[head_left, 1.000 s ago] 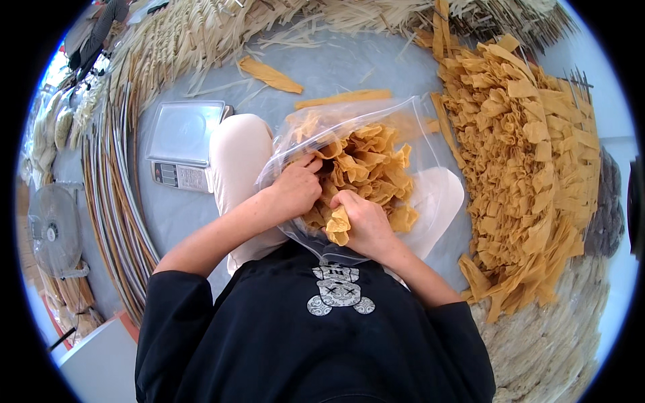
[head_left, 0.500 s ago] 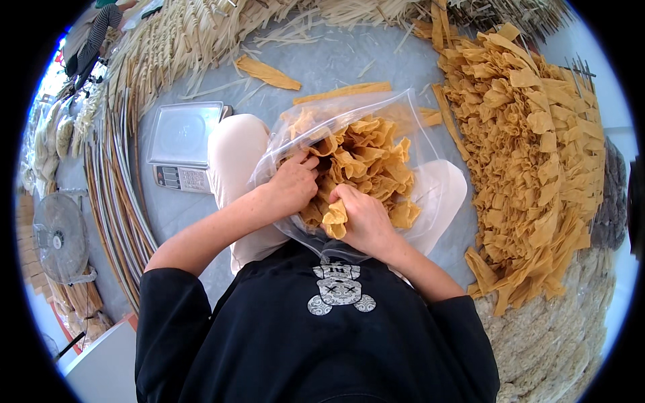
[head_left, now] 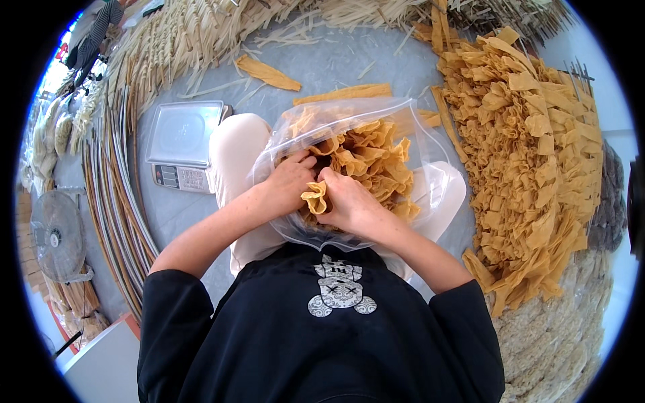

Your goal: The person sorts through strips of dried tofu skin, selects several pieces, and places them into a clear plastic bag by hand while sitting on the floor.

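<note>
Two bare hands work at one clear zip-seal bag (head_left: 438,151), which rests between two pale-trousered knees (head_left: 232,142), mouth open on the near side. Right hand (head_left: 349,201), at the bag's near side: fingers clamped on one crinkled amber roll (head_left: 314,199) (probably dried bean-curd skin), its flared end just beside the left hand. Left hand (head_left: 290,183), in the left part of the bag's mouth: fingers bent and close together, tips hidden; cannot tell whether they grip anything.

Step in hand, as judged: arranging rolls at the bag; whether the held one is going in or coming out cannot be told. Next move seems to call for a wide mouth and a light grip, as the thin folds look apt to crack.

Counts, outward from the bag. Inside it: one dense bunch of amber pieces (head_left: 376,158), overlapping, not countable. Left of it, beside the knee: one flat-pan scale (head_left: 188,133). Beyond it: two loose amber strips (head_left: 269,74), one near its far edge, one farther left. Right of it: one large amber heap (head_left: 510,148), pieces uncountable. Farther left: one row of slender rods (head_left: 111,201), number unclear; past them, one fan (head_left: 59,235).
</note>
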The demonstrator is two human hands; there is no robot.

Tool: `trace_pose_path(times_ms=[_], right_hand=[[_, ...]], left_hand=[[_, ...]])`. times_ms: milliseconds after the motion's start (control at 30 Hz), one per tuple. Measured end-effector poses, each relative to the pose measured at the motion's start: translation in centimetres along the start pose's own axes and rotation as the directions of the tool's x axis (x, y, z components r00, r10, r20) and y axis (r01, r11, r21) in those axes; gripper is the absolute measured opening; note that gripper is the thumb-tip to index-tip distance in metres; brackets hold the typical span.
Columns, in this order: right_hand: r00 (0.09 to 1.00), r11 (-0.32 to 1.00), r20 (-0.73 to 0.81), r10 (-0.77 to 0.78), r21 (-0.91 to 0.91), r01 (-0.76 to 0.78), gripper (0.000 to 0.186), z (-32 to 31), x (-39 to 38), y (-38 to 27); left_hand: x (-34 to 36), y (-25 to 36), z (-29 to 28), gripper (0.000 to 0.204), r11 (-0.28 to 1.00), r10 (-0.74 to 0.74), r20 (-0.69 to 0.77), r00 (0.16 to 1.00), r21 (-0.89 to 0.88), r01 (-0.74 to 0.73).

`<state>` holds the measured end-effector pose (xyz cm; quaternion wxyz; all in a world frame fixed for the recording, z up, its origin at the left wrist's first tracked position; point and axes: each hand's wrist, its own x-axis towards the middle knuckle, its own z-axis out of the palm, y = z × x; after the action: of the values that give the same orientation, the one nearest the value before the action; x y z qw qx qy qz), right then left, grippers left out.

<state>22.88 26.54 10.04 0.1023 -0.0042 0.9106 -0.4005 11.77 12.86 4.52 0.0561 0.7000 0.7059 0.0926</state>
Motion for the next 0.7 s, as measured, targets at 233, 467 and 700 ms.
trace_pose_path(times_ms=[233,467,700], right_hand=[[0.968,0.978,-0.225,-0.111,0.148,0.147,0.043,-0.4,-2.4,0.4],[0.995,1.0,-0.095,0.013,0.024,-0.01,0.045,-0.6,-3.4,0.5],[0.982,0.989,0.124,-0.142,-0.031,0.146,0.043,-1.7,-0.2,-0.2]], left_hand=[[0.4,0.7,-0.5,0.013,0.987,-0.023,0.101,0.995,0.163,0.006],[0.3,1.1,-1.1,0.018,0.966,-0.068,0.231,0.971,0.257,0.007],[-0.3,0.8,-0.4,0.018,0.982,-0.058,0.064,0.996,0.181,0.046]])
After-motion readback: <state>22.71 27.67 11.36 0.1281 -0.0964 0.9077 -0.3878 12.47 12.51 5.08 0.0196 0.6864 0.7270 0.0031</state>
